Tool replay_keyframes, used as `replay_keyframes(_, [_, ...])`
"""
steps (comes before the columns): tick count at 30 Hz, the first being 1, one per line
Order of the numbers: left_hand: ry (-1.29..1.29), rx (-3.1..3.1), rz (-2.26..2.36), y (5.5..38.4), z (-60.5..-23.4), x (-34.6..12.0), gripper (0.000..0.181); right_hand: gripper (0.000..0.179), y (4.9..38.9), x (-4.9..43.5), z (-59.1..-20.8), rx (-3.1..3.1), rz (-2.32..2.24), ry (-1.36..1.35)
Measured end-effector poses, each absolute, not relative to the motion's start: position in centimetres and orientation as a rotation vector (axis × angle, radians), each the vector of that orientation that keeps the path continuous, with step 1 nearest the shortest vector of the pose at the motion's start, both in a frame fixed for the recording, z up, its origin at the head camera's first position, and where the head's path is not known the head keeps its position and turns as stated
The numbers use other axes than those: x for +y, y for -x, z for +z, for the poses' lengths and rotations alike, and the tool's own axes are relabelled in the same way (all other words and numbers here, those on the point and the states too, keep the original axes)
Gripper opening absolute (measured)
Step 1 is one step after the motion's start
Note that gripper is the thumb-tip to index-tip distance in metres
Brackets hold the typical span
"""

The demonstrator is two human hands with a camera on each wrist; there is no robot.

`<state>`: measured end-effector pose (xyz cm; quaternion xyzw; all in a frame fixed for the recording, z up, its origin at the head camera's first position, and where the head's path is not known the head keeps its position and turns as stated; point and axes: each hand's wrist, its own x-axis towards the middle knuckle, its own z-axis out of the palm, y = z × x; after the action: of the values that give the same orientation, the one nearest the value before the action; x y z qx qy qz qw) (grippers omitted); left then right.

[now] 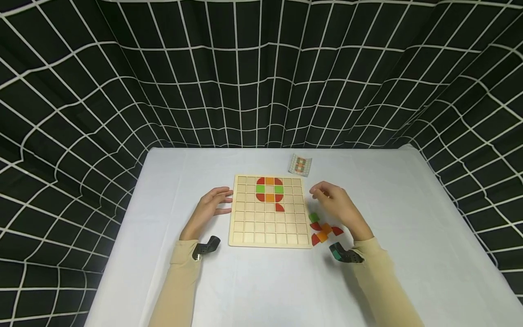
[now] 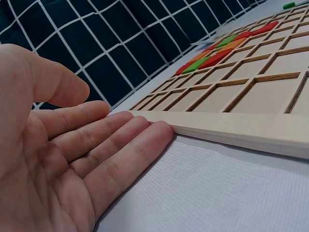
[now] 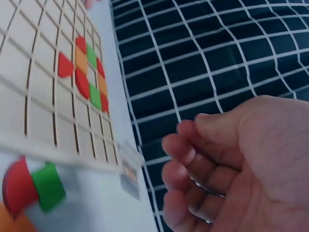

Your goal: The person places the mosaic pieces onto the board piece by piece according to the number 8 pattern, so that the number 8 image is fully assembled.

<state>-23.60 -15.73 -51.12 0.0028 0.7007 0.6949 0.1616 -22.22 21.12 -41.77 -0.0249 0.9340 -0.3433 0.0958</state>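
A wooden grid board lies on the table. Red, orange and green tiles form a ring in its upper cells, and a single red quarter-round tile sits just below the ring's right side. My left hand rests at the board's left edge, its fingertips touching the rim in the left wrist view, with nothing held. Off the board's upper right side, my right hand hovers with loosely curled fingers. The thumb lies near the index fingertip, and no tile shows between them in the right wrist view.
Several loose tiles, red, orange and green, lie along the board's lower right side, close to the right wrist. A small printed pattern card lies beyond the board's top right corner. A dark curtain with white grid lines surrounds the white table.
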Motion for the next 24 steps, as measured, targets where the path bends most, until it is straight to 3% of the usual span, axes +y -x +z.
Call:
replay_keyframes(9, [-0.003, 2.008, 1.974, 23.6, -51.2, -15.6, 0.042, 0.024, 20.0, 24.1, -42.1, 2.726, -0.953, 0.256])
replay_keyframes(24, [-0.003, 2.000, 1.986, 23.6, -51.1, -15.7, 0.042, 0.035, 17.8, 26.0, -44.3, 2.645, -0.809, 0.443])
